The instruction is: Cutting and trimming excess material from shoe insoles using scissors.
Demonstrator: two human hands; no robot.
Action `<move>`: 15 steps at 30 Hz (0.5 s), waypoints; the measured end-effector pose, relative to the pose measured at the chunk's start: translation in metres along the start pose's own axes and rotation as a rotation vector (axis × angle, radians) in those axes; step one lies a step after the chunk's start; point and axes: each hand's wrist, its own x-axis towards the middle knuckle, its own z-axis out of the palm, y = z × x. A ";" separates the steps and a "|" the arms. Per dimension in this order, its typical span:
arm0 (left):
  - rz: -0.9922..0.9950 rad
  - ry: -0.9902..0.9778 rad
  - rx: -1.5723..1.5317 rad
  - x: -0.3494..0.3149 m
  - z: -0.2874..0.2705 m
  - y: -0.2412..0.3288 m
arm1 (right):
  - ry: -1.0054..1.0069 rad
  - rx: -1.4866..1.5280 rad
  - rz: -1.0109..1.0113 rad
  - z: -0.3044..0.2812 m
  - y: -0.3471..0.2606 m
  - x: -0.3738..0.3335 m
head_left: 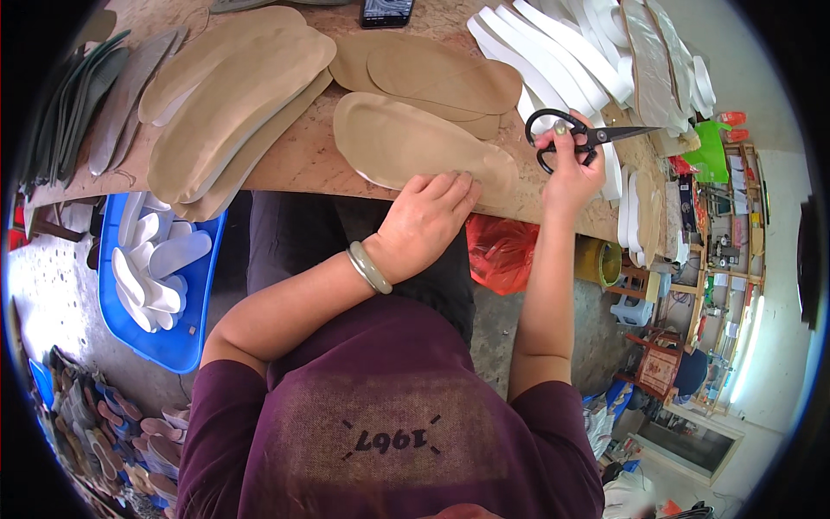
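Observation:
My right hand is closed round the handles of black-handled scissors, held up above the right side of the table. The dark blades look shut and point right. My left hand rests with its fingers side by side on the near edge of a tan insole, close to the table's front edge. Its thumb is hidden, so a grip from below cannot be made out. A little white shows under that insole's left rim. Behind it lie several flat tan sheets cut in sole shapes.
Tan insoles are stacked at the left, beside dark sole pieces. White curved strips crowd the back right. A phone lies at the far edge. Below the table are a blue bin with white pieces and a red bag.

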 end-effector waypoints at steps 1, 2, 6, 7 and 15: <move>0.005 -0.004 0.001 0.000 -0.004 0.000 | -0.044 -0.009 0.031 -0.005 -0.006 -0.003; -0.038 -0.016 -0.037 0.001 -0.009 -0.001 | -0.038 -0.008 0.033 -0.007 -0.012 -0.010; 0.000 -0.028 -0.001 0.003 0.000 0.001 | -0.196 -0.108 0.285 0.008 -0.020 -0.045; 0.010 -0.034 -0.010 0.003 0.002 0.002 | -0.241 -0.193 0.114 0.011 -0.008 -0.056; 0.015 0.007 0.085 -0.005 0.006 0.002 | -0.209 -0.488 -0.248 0.014 0.021 -0.051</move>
